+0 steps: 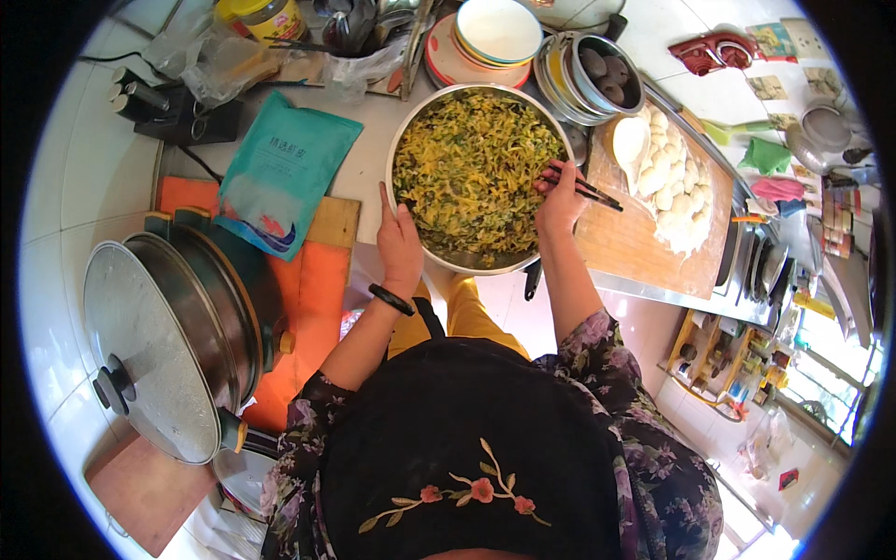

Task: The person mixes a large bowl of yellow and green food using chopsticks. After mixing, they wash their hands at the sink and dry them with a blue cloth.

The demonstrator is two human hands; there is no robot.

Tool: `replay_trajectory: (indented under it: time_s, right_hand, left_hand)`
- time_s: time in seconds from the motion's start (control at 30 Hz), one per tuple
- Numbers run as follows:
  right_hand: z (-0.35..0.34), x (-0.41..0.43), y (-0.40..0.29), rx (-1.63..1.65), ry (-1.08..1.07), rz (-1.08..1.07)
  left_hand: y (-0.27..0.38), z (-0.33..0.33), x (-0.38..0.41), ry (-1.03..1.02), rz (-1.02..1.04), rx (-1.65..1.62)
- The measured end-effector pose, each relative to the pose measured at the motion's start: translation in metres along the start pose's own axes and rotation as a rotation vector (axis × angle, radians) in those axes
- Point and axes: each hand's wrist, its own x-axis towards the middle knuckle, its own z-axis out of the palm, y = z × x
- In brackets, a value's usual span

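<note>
A wide steel bowl [400, 231] full of chopped yellow-green filling [476, 168] is in front of me at the counter's edge. My left hand [400, 241] holds the bowl's rim at its lower left, thumb on the inner side and fingers outside. In my right hand [560, 203] is a pair of black chopsticks [598, 194], at the bowl's right rim. Their thick ends point right, away from the bowl; the tips are hidden by my fingers. A teal packet [290, 168] with writing lies left of the bowl.
Right of the bowl, a floured wooden board [623, 234] bears dough pieces [675, 168] and a white scoop [630, 143]. Stacked plates [498, 31] and a steel bowl of dark round items [607, 70] stand behind. A lidded steamer pot [161, 350] is at left.
</note>
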Motion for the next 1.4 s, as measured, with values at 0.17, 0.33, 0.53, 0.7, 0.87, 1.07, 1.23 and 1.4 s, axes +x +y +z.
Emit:
replay_trajectory:
  time_s: [0.17,0.33,0.53,0.7,0.87,1.07,1.23,1.4]
  right_hand:
    - [0.027,-0.021,-0.027,-0.131,-0.197,-0.061]
    - [0.029,-0.054,-0.035,-0.637,-0.505,-0.558]
    - [0.005,-0.083,-0.051,-0.850,-1.054,-1.176]
    - [-0.034,-0.072,-0.060,-0.806,-1.144,-1.122]
    - [-0.050,-0.056,-0.079,-0.578,-0.923,-0.623]
    - [0.024,-0.023,-0.062,-0.213,-0.551,-0.139]
    - [0.058,-0.021,-0.036,-0.171,-0.619,-0.115]
    - [0.040,-0.035,-0.027,-0.192,-0.902,-0.120]
  left_hand:
    - [-0.003,-0.002,0.000,-0.010,-0.012,-0.004]
    - [0.001,-0.001,0.001,0.013,0.033,0.003]
    - [-0.006,0.003,0.002,0.051,0.060,0.002]
    - [-0.012,0.009,0.001,0.108,0.065,-0.025]
    - [-0.008,0.009,-0.002,0.106,0.022,-0.045]
    - [-0.004,0.012,-0.003,0.125,0.019,-0.157]
    - [0.013,0.020,-0.005,0.118,0.039,-0.499]
    - [0.021,0.026,0.002,0.182,0.002,-0.646]
